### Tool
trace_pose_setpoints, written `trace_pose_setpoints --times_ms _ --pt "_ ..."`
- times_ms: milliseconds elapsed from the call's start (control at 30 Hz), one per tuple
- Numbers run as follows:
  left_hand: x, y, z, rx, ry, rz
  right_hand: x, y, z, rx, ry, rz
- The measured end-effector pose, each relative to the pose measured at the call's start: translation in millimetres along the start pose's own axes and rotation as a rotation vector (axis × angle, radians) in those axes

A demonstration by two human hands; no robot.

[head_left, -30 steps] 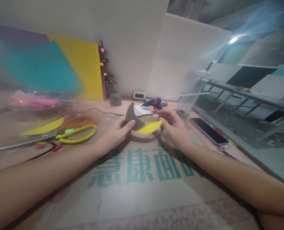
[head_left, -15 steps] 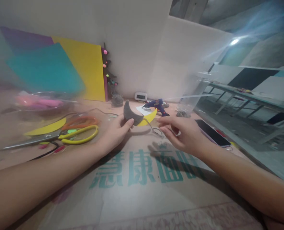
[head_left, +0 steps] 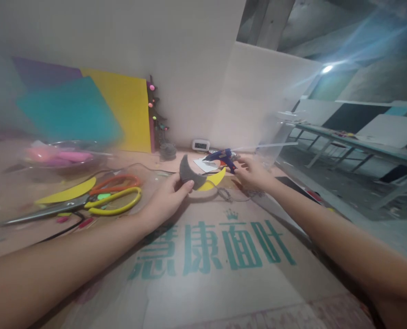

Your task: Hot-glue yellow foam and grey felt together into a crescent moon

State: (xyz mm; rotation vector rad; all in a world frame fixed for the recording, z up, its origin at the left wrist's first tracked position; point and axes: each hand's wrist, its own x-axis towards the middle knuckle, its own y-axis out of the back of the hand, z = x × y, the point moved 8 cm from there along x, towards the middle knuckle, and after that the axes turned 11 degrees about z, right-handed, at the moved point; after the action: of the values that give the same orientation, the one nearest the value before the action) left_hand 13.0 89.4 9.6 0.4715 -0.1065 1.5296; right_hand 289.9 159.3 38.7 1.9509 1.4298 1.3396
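My left hand (head_left: pixel 167 198) pinches a grey felt crescent (head_left: pixel 189 172) with a yellow crescent (head_left: pixel 213 181) stuck along its lower edge, held just above the cardboard sheet (head_left: pixel 217 256). My right hand (head_left: pixel 253 172) has reached to the back of the table and its fingers close round the handle of the blue glue gun (head_left: pixel 222 156), which rests beside a white paper scrap (head_left: pixel 205 165). A thin cable (head_left: pixel 224 194) trails from the gun across the table.
Orange and yellow-handled scissors (head_left: pixel 114 196) and a loose yellow crescent (head_left: pixel 68 191) lie at left. Teal and yellow sheets (head_left: pixel 87 114) lean on the wall. A clear dish of pink things (head_left: pixel 59 157), a small clock (head_left: pixel 200 145) and a small decorated tree (head_left: pixel 155 119) stand behind.
My right hand let go of the yellow crescent, swung right, then reached back and took the glue gun. My left hand kept the crescents nearly still.
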Motion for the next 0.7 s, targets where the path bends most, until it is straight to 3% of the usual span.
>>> trace_pose_setpoints --times_ms 200,367,700 --pt "-0.8 -0.6 5.4 0.005 0.000 0.002 25.9 -20.2 -11.5 -0.038 -0.020 -0.071" --pt "-2.6 -0.1 9.1 0.026 -0.008 -0.007 30.9 -35.1 -23.0 -0.003 -0.078 -0.067" --pt "-2.7 -2.6 5.2 -0.015 -0.005 -0.026 28.0 -25.4 -20.6 0.072 -0.137 0.020"
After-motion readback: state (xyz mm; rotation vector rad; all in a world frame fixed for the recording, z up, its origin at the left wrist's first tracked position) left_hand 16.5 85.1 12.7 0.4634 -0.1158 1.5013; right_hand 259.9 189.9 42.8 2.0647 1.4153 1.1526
